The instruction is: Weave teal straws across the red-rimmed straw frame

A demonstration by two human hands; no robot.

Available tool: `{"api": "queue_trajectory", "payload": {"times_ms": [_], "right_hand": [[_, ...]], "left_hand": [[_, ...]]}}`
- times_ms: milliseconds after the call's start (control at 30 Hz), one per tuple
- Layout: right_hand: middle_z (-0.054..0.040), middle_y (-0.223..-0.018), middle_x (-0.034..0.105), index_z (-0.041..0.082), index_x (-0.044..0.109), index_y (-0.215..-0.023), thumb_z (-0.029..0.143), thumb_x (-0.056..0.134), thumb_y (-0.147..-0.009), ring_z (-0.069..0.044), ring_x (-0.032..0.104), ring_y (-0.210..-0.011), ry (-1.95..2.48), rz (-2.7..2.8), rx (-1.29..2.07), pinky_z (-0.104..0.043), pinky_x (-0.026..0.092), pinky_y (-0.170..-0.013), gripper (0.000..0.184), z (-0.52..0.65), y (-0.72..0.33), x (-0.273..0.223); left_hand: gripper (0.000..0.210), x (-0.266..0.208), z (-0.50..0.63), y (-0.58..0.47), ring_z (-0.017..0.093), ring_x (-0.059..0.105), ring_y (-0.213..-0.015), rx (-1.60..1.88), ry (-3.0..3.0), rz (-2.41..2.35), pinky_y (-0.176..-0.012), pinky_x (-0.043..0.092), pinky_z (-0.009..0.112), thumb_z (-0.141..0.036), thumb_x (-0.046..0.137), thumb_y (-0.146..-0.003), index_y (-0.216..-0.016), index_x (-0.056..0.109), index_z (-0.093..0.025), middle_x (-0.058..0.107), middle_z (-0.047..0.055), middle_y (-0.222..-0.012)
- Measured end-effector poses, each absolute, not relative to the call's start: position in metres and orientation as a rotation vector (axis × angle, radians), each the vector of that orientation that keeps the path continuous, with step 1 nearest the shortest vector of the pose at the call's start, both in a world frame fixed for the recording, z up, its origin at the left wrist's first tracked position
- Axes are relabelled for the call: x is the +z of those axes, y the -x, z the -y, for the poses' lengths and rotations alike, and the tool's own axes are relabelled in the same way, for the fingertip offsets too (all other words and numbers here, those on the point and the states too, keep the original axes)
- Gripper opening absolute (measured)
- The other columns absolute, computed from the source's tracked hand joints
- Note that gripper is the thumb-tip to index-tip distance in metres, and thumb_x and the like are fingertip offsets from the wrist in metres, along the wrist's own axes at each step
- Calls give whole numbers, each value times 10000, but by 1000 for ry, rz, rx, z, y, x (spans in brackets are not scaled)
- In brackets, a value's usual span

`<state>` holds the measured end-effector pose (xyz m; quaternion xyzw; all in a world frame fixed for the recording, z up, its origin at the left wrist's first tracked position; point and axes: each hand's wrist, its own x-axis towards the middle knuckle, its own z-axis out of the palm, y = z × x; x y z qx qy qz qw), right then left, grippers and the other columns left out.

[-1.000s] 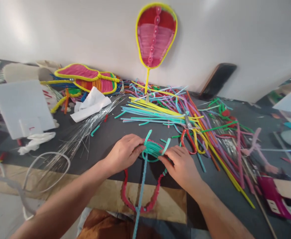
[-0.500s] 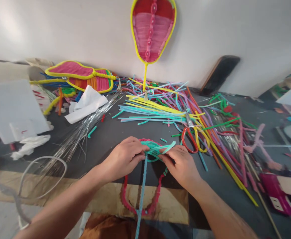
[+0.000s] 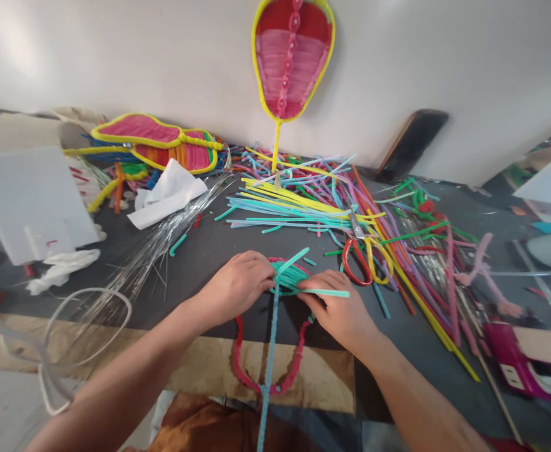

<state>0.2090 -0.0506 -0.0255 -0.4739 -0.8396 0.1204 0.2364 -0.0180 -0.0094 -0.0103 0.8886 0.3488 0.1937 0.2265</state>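
Note:
Between my hands is a pipe-cleaner frame with a pink-red wrapped outline and a blue wrapped stem down its middle. Its upper part is filled with rows of teal pipe cleaner. My left hand pinches the frame's left edge beside the top of the stem. At the right edge, my right hand is closed with thumb and fingers on the teal rows. One loose teal end sticks up and to the right from the stem; another passes rightward over my right fingers.
Scissors with red and yellow handles lie beyond my right hand. Loose pipe cleaners spread along the back. A finished pink fan shape stands against the wall, and a phone leans there. Silver wires lie at left.
The loose teal ends have separated: one now points up and away, the other lies across my right fingers. Both hands stay at the frame. The view has shifted slightly.

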Motion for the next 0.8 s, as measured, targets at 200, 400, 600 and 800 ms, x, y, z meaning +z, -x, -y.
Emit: {"api": "queue_trajectory", "payload": {"times_ms": [200, 400, 600, 800], "right_hand": [[-41, -758, 654, 186, 622, -808, 269, 516, -903, -196, 558, -757, 1341, 2307, 117, -319, 369, -729, 165, 46, -201, -25], [-48, -805, 665, 178, 628, -839, 274, 538, -893, -199, 557, -770, 1377, 2418, -50, -324, 331, -727, 142, 50, -195, -27], [-39, -783, 666, 195, 625, -816, 277, 524, -902, -193, 567, -774, 1392, 2454, -10, -311, 317, -708, 155, 49, -190, -19], [-53, -716, 655, 182, 605, -784, 283, 466, -927, -192, 576, -716, 1389, 2480, -75, -313, 310, -653, 223, 44, -177, -19]], "left_hand": [[182, -14, 6, 18, 164, 577, -837, 630, -2451, -995, -754, 471, 269, -149, 402, -903, -910, 584, -147, 640, 61, -843], [172, -17, 1, 23, 175, 580, -878, 608, -2449, -855, -805, 465, 292, -182, 459, -893, -896, 629, -158, 654, 64, -838], [210, -27, -3, 30, 175, 587, -899, 727, -2416, -665, -816, 466, 298, -156, 448, -889, -939, 652, -159, 681, 82, -855], [215, -24, -2, 30, 161, 595, -833, 742, -2443, -758, -743, 463, 259, -150, 444, -878, -870, 659, -160, 680, 72, -809]]}}
